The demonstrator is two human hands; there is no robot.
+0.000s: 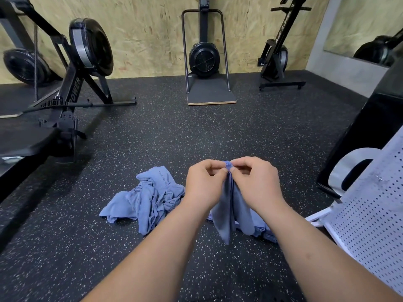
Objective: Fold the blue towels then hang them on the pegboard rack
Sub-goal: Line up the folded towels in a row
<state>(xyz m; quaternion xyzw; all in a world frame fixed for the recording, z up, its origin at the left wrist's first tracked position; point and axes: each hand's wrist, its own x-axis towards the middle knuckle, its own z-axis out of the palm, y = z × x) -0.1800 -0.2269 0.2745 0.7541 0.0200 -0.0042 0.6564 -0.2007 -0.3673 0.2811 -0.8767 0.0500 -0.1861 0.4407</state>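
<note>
A blue towel [226,212] hangs between my two hands, lifted off the floor and drooping in long folds. My left hand [204,184] and my right hand [255,182] pinch its top edge side by side, fingertips almost touching. To the left a crumpled pile of blue towels [146,201] lies on the speckled floor. More blue cloth [265,231] lies flat on the floor behind the hanging towel, under my right forearm. A white perforated pegboard rack [375,216] leans at the right edge.
Black speckled rubber floor [196,136] spreads ahead. A rowing machine [72,88] stands at the left, a fan unit on a board [205,62] at the back wall, another rower [279,53] upright at the back right. A black box [370,136] stands at the right.
</note>
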